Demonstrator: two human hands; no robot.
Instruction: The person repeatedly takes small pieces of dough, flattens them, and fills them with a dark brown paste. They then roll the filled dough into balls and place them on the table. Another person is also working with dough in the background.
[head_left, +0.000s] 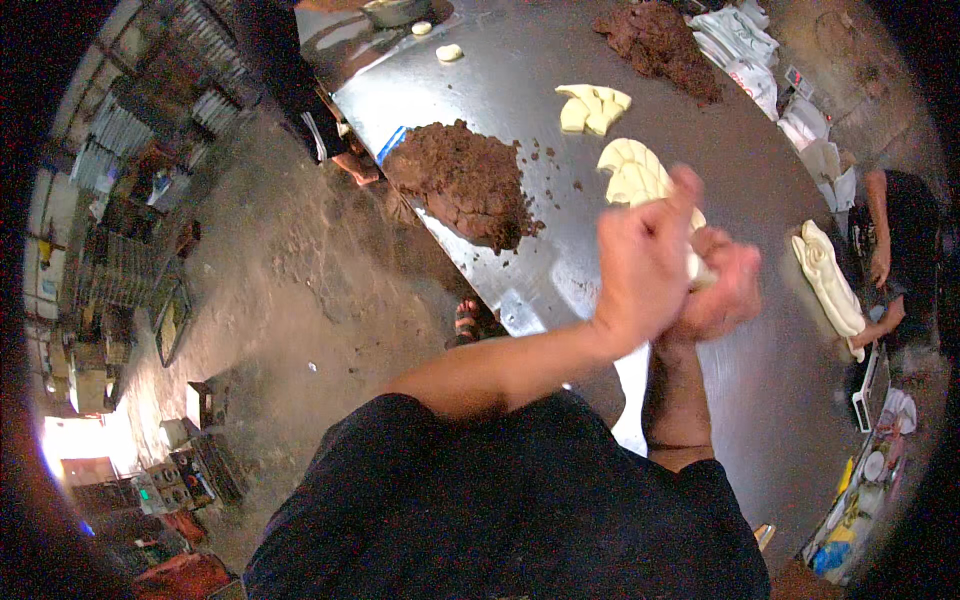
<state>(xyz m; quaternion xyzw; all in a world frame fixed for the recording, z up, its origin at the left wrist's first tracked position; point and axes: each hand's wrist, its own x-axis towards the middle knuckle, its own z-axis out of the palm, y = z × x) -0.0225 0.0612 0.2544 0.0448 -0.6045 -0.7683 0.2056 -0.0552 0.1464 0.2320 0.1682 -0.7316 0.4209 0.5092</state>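
My left hand (641, 274) and my right hand (721, 289) meet over the metal table, both blurred by motion. A pale dough piece (699, 271) shows between them, partly hidden by the fingers. One finger of the left hand points up and away from it. Just beyond the hands lies a row of cut pale dough pieces (634, 169), its near end covered by my left hand. A smaller cluster of cut dough (594, 109) rests farther back. To the left sits a crumbly brown mound (465, 184), with loose crumbs along its right side.
The metal table (525, 45) also bears a darker brown mass (660, 49), small dough rounds (448, 52) and a long dough roll (829, 277). Plastic bags (739, 52) line the far right edge. A co-worker's arm (879, 225) is at right; another person's hand (358, 169) is at left.
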